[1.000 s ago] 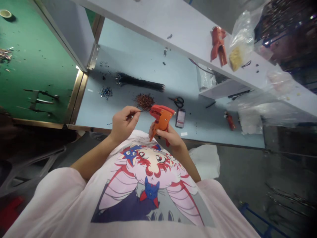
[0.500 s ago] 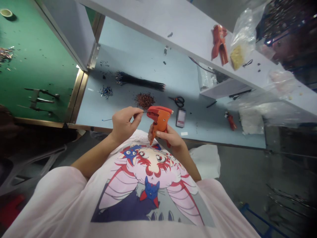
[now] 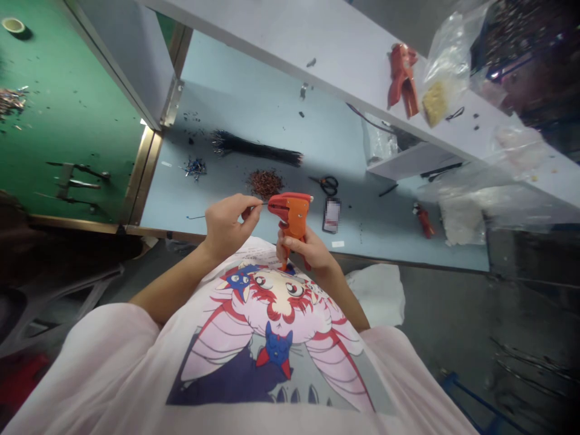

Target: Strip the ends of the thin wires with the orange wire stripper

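The left hand (image 3: pixel 224 226) pinches a thin wire (image 3: pixel 256 206) in a narrow grip between its fingertips. The wire's end reaches the mouth of an orange wire stripper (image 3: pixel 292 217), though it is too fine to tell whether it sits inside. The right hand (image 3: pixel 308 251) holds the stripper's handle in a full grip, just above the printed T-shirt (image 3: pixel 272 338). Beyond them, on the pale blue worktop (image 3: pixel 254 115), lie a bundle of black wires (image 3: pixel 256 151), a reddish heap of small pieces (image 3: pixel 265 184) and black-handled scissors (image 3: pixel 328 185).
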`<act>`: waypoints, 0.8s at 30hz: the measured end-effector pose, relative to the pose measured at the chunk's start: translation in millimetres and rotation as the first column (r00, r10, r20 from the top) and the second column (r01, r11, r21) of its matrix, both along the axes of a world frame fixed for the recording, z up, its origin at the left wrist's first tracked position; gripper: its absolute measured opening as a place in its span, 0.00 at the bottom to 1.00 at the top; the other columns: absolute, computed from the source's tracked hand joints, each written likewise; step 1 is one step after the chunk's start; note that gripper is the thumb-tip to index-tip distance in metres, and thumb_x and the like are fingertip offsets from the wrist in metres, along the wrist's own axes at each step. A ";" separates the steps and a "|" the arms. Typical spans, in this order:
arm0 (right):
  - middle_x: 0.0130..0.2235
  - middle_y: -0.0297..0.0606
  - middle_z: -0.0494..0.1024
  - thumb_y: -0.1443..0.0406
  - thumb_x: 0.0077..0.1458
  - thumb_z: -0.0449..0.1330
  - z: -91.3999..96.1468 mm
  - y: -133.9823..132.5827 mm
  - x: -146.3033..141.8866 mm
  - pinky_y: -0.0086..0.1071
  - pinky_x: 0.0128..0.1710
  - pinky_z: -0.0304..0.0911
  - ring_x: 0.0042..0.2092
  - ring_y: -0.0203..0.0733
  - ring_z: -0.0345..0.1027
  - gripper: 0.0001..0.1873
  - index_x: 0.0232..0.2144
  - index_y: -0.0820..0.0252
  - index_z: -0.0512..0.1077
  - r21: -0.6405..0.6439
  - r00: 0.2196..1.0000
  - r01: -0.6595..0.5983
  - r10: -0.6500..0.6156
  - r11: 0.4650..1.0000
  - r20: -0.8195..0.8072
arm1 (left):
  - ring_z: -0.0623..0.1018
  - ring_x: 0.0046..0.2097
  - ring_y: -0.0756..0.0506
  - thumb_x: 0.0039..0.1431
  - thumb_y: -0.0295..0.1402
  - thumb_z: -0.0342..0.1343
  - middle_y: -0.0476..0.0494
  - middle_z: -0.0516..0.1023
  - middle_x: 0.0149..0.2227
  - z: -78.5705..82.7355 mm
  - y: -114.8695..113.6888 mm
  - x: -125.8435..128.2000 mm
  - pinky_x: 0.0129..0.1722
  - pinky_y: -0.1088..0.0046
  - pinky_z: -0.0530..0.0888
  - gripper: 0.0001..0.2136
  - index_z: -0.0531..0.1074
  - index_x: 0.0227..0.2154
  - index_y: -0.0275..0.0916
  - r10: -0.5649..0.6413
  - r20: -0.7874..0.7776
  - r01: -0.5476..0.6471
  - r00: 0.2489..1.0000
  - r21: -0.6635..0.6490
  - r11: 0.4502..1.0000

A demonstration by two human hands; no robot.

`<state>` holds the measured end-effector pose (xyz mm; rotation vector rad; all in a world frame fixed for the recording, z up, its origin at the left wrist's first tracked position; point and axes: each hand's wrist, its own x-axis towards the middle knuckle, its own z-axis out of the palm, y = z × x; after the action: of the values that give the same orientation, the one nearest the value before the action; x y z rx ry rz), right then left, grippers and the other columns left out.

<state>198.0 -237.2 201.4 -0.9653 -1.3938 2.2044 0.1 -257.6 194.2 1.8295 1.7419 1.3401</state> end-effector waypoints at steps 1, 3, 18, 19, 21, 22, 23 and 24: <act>0.20 0.31 0.70 0.57 0.54 0.59 -1.4 -0.4 -0.9 0.28 0.22 0.62 0.21 0.34 0.65 0.14 0.26 0.61 0.64 0.002 1.000 0.011 -0.011 1.000 0.005 | 0.70 0.26 0.53 0.58 0.33 0.52 0.49 0.75 0.25 -0.6 0.3 0.0 0.30 0.77 0.66 0.07 0.74 0.31 0.39 0.003 -0.002 -0.003 1.000 -0.010 1.000; 0.18 0.30 0.68 0.56 0.53 0.60 -5.4 -1.3 -3.3 0.27 0.19 0.60 0.19 0.33 0.63 0.16 0.24 0.61 0.63 -0.004 0.999 0.042 -0.042 0.999 0.016 | 0.69 0.26 0.53 0.58 0.34 0.52 0.50 0.74 0.24 -2.5 1.0 0.1 0.30 0.77 0.65 0.07 0.74 0.31 0.39 0.010 -0.009 -0.010 1.000 -0.026 1.000; 0.33 0.34 0.70 0.58 0.45 0.62 -15.5 9.2 3.3 0.36 0.34 0.69 0.32 0.37 0.68 0.24 0.43 0.59 0.63 -0.257 0.980 0.155 -0.182 0.954 -0.084 | 0.67 0.26 0.53 0.57 0.32 0.50 0.50 0.70 0.24 -13.6 4.5 -2.6 0.29 0.77 0.64 0.06 0.72 0.29 0.38 0.103 0.025 -0.101 0.994 -0.061 0.993; 0.33 0.33 0.69 0.60 0.45 0.62 -17.9 11.1 4.5 0.35 0.33 0.69 0.32 0.37 0.68 0.23 0.44 0.58 0.62 -0.235 0.978 0.189 -0.205 0.953 -0.046 | 0.67 0.26 0.53 0.57 0.32 0.50 0.50 0.70 0.24 -13.0 4.2 -2.7 0.29 0.76 0.64 0.06 0.71 0.29 0.38 0.102 0.034 -0.100 0.994 -0.055 0.993; 0.33 0.31 0.69 0.65 0.42 0.62 -24.4 14.3 6.1 0.34 0.33 0.68 0.31 0.36 0.67 0.26 0.45 0.57 0.60 -0.149 0.967 0.254 -0.250 0.956 0.047 | 0.67 0.26 0.53 0.57 0.31 0.50 0.49 0.71 0.25 -11.9 3.4 -2.5 0.29 0.76 0.65 0.06 0.72 0.30 0.38 0.099 0.053 -0.097 0.994 -0.038 0.995; 0.34 0.31 0.69 0.67 0.40 0.63 -28.0 15.6 6.8 0.33 0.32 0.68 0.31 0.36 0.67 0.28 0.46 0.56 0.59 -0.094 0.958 0.281 -0.272 0.955 0.093 | 0.67 0.26 0.53 0.58 0.31 0.51 0.49 0.71 0.25 -11.7 3.0 -2.3 0.29 0.76 0.65 0.06 0.72 0.30 0.38 0.095 0.060 -0.094 0.994 -0.026 0.995; 0.34 0.31 0.70 0.68 0.39 0.62 -31.1 16.6 7.5 0.33 0.32 0.68 0.31 0.36 0.67 0.30 0.46 0.56 0.58 -0.037 0.946 0.302 -0.295 0.952 0.133 | 0.67 0.26 0.53 0.57 0.31 0.51 0.49 0.71 0.25 -11.6 2.6 -2.2 0.29 0.76 0.65 0.06 0.72 0.30 0.38 0.089 0.066 -0.089 0.994 -0.009 0.996; 0.36 0.32 0.70 0.69 0.39 0.62 -33.6 17.3 8.4 0.33 0.32 0.67 0.32 0.36 0.67 0.31 0.47 0.55 0.57 0.020 0.934 0.319 -0.318 0.947 0.164 | 0.67 0.26 0.53 0.57 0.31 0.51 0.50 0.72 0.25 -11.8 2.1 -2.1 0.30 0.77 0.66 0.05 0.72 0.31 0.38 0.082 0.073 -0.083 0.994 0.014 0.996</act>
<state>206.4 -220.0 167.9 -1.3024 -1.1958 1.9255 -2.0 -255.4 182.5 1.7117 1.7918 1.4381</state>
